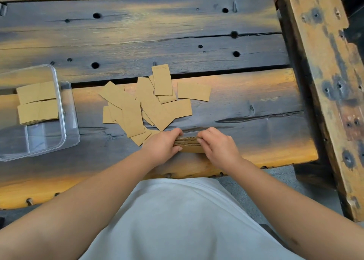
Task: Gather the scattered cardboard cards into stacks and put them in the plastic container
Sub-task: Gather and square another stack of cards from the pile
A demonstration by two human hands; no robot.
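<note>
A small stack of brown cardboard cards (188, 144) stands on edge near the table's front, held at its two ends by my left hand (162, 145) and my right hand (217, 147). Just beyond my hands lies a loose pile of several scattered cards (141, 107), with one card (194, 91) lying apart at the right. At the left stands a clear plastic container (59, 94); two stacks of cards (37, 102) lie side by side in its far half.
The table (177, 33) is of dark, worn planks with holes and gaps between boards. A heavy wooden beam (323, 62) runs along the right side. The table's front edge is close to my body.
</note>
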